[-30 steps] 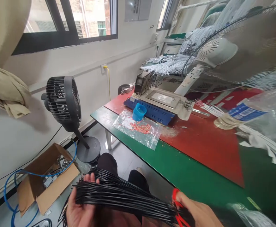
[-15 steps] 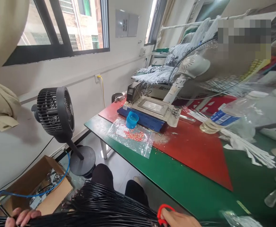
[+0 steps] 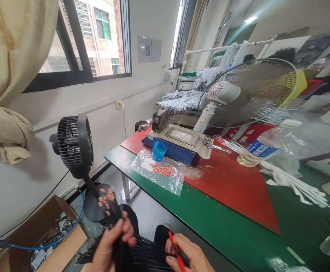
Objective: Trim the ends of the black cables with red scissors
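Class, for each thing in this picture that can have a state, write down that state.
Left hand: closed around black cables
Right hand: closed on red piece
Black cables: bunched, held
Red piece: held
Cardboard box: open, with contents
Black fan: upright; running or not, unclear
White fan: blades blurred, probably spinning
Blue cup: open-topped
Plastic bag: lying flat
Bottle: capped
Curtain: bunched aside

The bundled wires [image 3: 148, 254] are black with blurred pink-orange tips [image 3: 106, 198]; a slim object [image 3: 180, 261] is bright red. The bench [image 3: 216, 226] is green, its mat [image 3: 233, 192] red, the cup [image 3: 159, 152] translucent blue, the scattered bits [image 3: 163, 169] speckled red and pale yellow.
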A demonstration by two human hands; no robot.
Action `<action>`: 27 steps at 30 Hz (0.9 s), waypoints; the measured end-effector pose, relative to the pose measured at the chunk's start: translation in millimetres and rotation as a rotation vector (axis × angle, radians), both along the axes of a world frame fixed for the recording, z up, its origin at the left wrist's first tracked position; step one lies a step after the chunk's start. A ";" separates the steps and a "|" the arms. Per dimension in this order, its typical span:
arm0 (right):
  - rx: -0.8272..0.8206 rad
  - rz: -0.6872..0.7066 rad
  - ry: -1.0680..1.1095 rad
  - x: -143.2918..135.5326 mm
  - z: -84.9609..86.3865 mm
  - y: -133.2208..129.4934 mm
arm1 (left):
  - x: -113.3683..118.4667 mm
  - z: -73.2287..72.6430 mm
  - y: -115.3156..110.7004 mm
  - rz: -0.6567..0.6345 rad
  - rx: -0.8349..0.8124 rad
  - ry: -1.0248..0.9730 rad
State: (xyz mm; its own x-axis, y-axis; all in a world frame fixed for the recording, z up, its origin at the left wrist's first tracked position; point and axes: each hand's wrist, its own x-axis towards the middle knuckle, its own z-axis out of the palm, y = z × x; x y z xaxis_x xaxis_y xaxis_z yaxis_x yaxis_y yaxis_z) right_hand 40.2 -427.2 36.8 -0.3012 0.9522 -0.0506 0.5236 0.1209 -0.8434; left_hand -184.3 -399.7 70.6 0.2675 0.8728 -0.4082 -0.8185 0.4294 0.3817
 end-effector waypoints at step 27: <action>-0.398 -0.090 0.624 -4.6 45.9 72.0 | 62.2 -45.9 -2.3 -0.335 0.093 0.549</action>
State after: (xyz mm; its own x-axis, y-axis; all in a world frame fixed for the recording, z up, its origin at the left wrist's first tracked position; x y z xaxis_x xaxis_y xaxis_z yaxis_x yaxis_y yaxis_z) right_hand 35.6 -355.2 82.7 -0.3085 0.9199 -0.2421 -0.0733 -0.2767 -0.9582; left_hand -122.1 -402.0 24.7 0.3048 0.8169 -0.4897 -0.3212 0.5722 0.7546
